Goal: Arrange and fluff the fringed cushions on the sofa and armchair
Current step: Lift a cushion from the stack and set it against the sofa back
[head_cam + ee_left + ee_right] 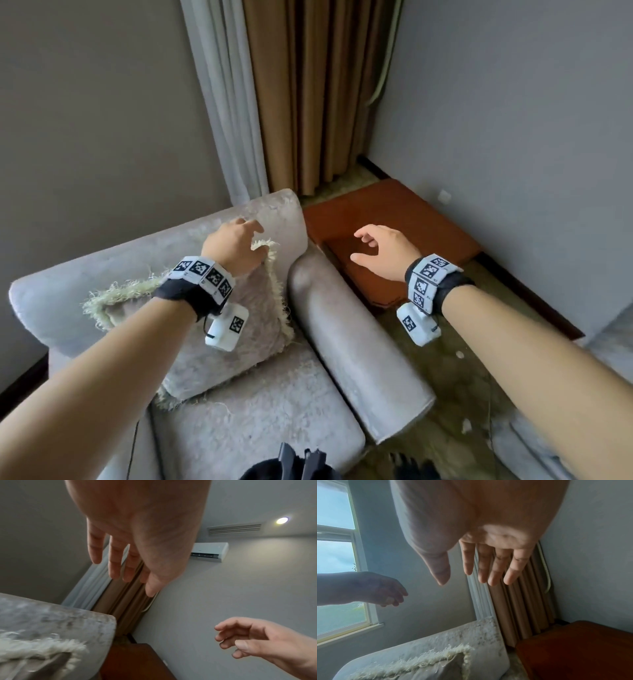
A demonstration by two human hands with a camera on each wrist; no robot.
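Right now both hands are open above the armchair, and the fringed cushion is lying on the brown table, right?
Not quite. The fringed cushion leans against the armchair's backrest, as the head view shows, not on the brown table. The left hand and right hand are open.

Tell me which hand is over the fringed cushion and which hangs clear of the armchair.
The left hand is above the fringed cushion, by its top corner. The right hand hangs open past the armrest, above the reddish-brown table.
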